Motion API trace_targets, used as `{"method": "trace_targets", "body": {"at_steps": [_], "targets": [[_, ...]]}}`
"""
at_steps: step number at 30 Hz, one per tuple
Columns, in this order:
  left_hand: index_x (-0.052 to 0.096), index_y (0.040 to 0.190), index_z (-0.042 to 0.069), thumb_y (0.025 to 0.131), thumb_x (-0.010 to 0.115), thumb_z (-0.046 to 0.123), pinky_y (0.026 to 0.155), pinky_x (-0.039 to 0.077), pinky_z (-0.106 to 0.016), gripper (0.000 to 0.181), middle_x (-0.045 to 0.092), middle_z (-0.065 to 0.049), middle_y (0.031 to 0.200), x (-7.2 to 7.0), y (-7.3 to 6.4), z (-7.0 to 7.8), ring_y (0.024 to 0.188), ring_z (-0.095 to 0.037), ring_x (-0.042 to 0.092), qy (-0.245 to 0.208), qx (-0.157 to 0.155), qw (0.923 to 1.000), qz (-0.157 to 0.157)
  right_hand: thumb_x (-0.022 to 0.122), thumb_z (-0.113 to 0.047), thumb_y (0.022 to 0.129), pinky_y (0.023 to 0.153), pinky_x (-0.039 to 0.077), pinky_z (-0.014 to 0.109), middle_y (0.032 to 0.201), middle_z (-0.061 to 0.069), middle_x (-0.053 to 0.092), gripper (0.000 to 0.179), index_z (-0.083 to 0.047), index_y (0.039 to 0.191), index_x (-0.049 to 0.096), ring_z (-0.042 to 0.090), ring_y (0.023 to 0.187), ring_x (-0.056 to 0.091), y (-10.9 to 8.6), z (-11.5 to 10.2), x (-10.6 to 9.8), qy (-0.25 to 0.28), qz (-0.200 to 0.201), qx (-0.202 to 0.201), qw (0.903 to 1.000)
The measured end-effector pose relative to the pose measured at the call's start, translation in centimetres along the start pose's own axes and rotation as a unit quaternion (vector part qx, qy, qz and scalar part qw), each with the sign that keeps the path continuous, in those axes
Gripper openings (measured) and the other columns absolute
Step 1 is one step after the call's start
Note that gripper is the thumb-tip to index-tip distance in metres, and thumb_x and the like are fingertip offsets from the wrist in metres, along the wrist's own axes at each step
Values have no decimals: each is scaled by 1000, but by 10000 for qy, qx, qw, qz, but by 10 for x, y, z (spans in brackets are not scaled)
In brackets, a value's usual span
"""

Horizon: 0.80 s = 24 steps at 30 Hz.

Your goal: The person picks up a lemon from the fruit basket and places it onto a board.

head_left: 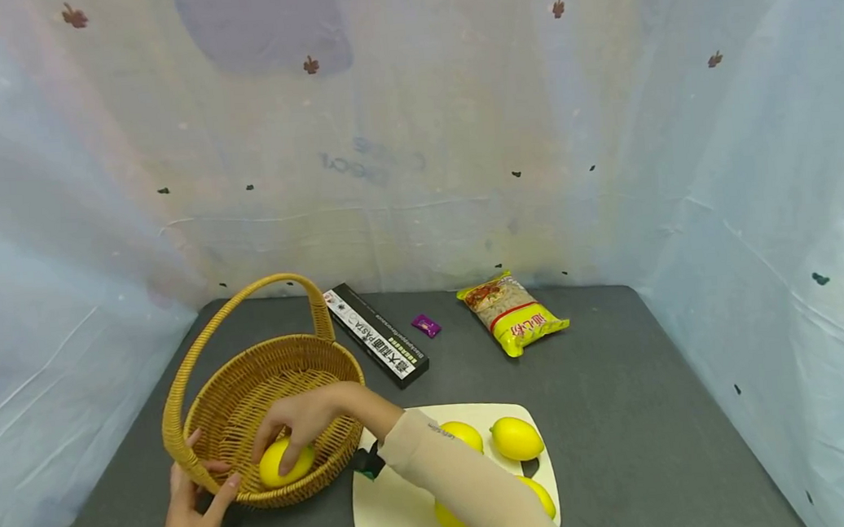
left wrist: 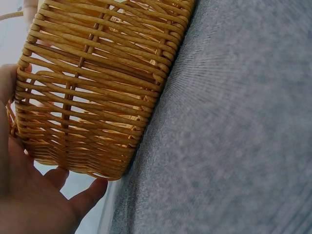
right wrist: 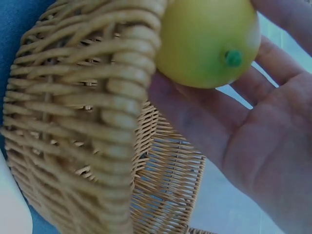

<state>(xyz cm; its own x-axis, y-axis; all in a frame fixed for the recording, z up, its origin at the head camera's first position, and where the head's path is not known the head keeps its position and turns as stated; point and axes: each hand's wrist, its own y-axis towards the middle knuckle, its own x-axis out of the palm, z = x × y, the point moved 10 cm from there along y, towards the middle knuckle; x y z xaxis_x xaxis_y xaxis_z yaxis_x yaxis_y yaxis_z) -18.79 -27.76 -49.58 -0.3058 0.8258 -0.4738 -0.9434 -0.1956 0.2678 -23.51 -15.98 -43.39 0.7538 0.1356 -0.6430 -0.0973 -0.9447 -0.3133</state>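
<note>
A yellow lemon [head_left: 280, 468] with a green stem tip is in my right hand [head_left: 306, 418], low at the near side of a woven wicker basket [head_left: 252, 359]. The right wrist view shows fingers around that lemon [right wrist: 207, 44], close to the basket's rim [right wrist: 139, 63]. My left hand [head_left: 192, 508] grips the basket's near left side by the foot of its tall handle [head_left: 180, 378]. From the left wrist, spread fingers [left wrist: 90, 197] show against the woven wall [left wrist: 92, 92]. Part of the right palm is hidden in the head view.
Right of the basket lies a white cutting board [head_left: 391, 515] bearing several lemons [head_left: 517, 438], partly covered by the right sleeve [head_left: 474, 480]. Farther back are a black pasta box [head_left: 375, 332], a small purple packet [head_left: 426, 325] and a yellow food bag [head_left: 514, 312]. Plastic sheeting encloses the grey table [head_left: 645, 411].
</note>
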Motion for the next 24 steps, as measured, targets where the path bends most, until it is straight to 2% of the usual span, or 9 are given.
{"method": "trace_targets", "body": {"at_steps": [7, 15, 24], "targets": [[15, 161, 13, 98, 64, 10, 73, 36, -5, 79, 38, -16, 123, 0, 0, 1, 97, 8, 42, 2, 32, 10000, 14, 72, -10, 92, 88, 43, 13, 132, 1, 63, 46, -3, 136, 60, -1, 104, 55, -14, -3, -3, 85, 273, -68, 9996], [14, 161, 15, 99, 63, 11, 72, 36, -6, 79, 39, -14, 123, 1, -1, 1, 96, 7, 43, 63, -11, 10000, 45, 71, -8, 92, 94, 41, 13, 135, 3, 61, 46, -2, 137, 59, -3, 112, 53, -30, -8, -6, 171, 394, -288, 9987], [15, 161, 13, 99, 63, 8, 74, 36, -6, 79, 39, -15, 122, 1, 1, 0, 97, 8, 43, -52, 52, 10000, 21, 74, -10, 91, 93, 42, 12, 134, 2, 62, 47, -3, 136, 60, -3, 109, 54, -52, -18, -5, 115, 633, -322, 9974]]}}
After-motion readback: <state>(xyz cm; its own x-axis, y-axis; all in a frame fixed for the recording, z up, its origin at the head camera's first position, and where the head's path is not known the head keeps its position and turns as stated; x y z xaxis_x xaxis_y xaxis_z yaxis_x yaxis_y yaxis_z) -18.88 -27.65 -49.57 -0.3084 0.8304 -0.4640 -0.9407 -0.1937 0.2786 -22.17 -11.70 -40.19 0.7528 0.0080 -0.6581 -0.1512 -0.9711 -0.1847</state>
